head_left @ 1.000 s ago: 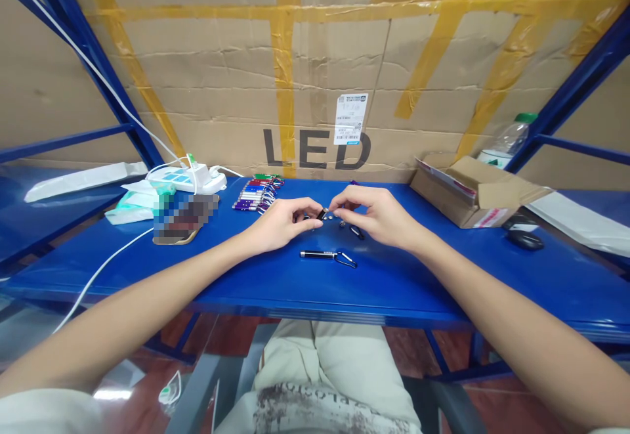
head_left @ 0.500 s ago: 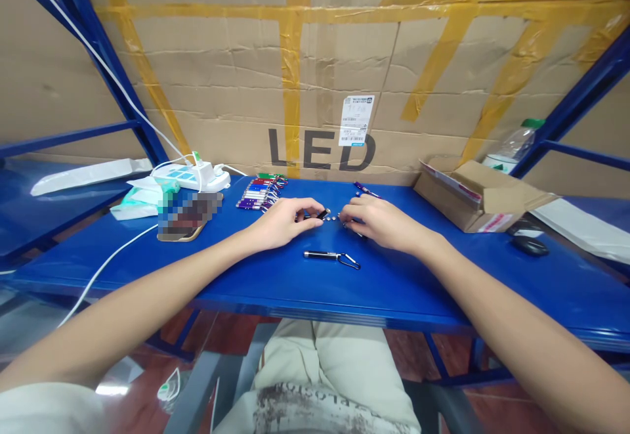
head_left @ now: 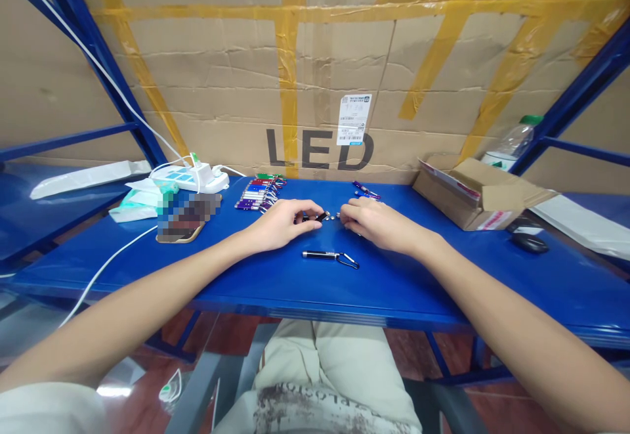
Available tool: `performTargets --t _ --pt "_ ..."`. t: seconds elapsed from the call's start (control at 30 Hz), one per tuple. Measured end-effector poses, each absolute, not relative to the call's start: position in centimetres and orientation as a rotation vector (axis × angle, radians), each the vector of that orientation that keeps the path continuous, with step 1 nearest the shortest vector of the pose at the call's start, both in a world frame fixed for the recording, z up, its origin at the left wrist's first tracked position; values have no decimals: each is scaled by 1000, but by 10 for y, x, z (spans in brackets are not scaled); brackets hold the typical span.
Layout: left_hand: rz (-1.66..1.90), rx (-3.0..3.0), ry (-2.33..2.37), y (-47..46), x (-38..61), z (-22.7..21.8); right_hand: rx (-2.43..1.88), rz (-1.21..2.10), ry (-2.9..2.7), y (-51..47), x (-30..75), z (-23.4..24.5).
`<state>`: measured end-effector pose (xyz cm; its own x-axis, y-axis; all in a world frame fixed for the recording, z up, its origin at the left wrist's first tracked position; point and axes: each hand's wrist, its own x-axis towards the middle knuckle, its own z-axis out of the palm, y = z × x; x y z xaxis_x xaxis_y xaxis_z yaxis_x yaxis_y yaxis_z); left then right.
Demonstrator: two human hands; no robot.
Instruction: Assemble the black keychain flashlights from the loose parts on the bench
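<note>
My left hand [head_left: 283, 222] rests on the blue table [head_left: 246, 270] with its fingers closed round a small black keychain flashlight [head_left: 319, 217]. My right hand [head_left: 370, 221] lies just to the right of it, fingers bent down and pinching at tiny silver parts [head_left: 335, 215] near the flashlight's tip; what they grip is too small to name. A second black keychain flashlight [head_left: 327, 256] with a clip lies loose on the table in front of both hands.
A row of coloured keychain flashlights [head_left: 258, 193] lies behind my left hand, and two purple ones [head_left: 365, 190] behind my right. A power strip [head_left: 189, 176], tissue pack [head_left: 140, 204], open cardboard box [head_left: 475, 192], computer mouse [head_left: 529, 242] and bottle [head_left: 512, 140] stand around.
My right hand has lowered from a raised pinch down onto the table beside the flashlight tip. My left hand has stayed put with the black flashlight.
</note>
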<state>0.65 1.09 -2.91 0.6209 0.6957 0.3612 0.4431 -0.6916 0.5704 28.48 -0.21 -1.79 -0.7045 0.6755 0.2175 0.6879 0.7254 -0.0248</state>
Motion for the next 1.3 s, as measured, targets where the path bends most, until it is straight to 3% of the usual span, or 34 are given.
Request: performTargets --t 0.53,1.3 --pt "811 2404 872 4 8 -25 -941 350 -2234 -13 264 -13" --pt "935 2365 865 5 9 -24 -896 482 -2179 -12 263 -16"
